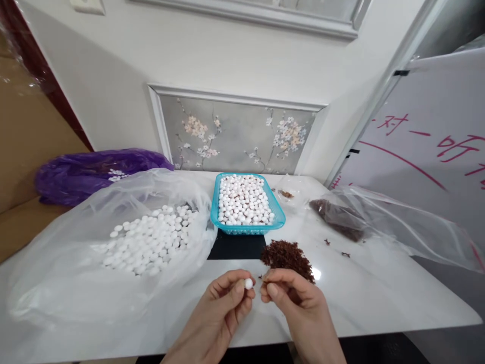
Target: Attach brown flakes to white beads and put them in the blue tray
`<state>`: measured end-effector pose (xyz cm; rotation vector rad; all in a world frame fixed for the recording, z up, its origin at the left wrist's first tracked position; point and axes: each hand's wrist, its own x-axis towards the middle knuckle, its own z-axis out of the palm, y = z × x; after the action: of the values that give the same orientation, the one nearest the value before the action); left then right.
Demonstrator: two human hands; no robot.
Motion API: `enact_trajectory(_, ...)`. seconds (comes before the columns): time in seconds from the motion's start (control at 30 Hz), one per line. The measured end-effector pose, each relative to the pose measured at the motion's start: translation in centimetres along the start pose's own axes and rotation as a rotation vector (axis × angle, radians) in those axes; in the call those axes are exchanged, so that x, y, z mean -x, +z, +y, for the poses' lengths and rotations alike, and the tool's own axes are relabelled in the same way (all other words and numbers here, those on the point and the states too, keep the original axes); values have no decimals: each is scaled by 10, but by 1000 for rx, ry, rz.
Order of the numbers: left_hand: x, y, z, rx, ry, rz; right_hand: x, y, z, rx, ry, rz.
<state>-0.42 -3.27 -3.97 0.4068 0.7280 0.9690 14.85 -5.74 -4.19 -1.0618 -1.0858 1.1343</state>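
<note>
My left hand (229,298) pinches a small white ball (248,284) between thumb and forefinger, over the near part of the table. Close beside it on the right, my right hand (290,298) has its thumb and forefinger pressed together. A tiny reddish-brown piece (260,277) shows at those fingertips, mostly hidden. Just behind my right hand lies a heap of small reddish-brown pieces (287,257). Farther back, a turquoise plastic basket (279,215) is filled with white balls (246,199), some with brown bits showing among them.
A clear plastic bag (68,278) of white balls (151,242) spreads over the left side. Behind it is a purple bag (94,172). Another clear bag (337,217) with brown pieces lies at right. A whiteboard (417,126) with red writing stands beyond it. A wall panel (242,131) closes the back.
</note>
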Motion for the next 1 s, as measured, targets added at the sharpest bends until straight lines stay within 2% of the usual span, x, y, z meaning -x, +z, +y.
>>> enact_trajectory(0.17, -2, -3, -2, 41, -5, 17, 1, 12, 0, -30, -11, -61)
enact_trajectory(0.4, -2, -3, -2, 17, 5, -58, 5, 22, -1, -53, 96, 8)
enact_trajectory(0.6, -1, -1, -3, -12, 38, -111, 7, 30, -5, -103, 79, 33)
enact_trajectory(0.83, -1, -1, -5, 5, 70, -100, 9, 35, 0, 13, -67, 53)
enact_trajectory(1.0, -2, 0, -3, -10, 59, -96, 9, 36, -1, 67, -105, 65)
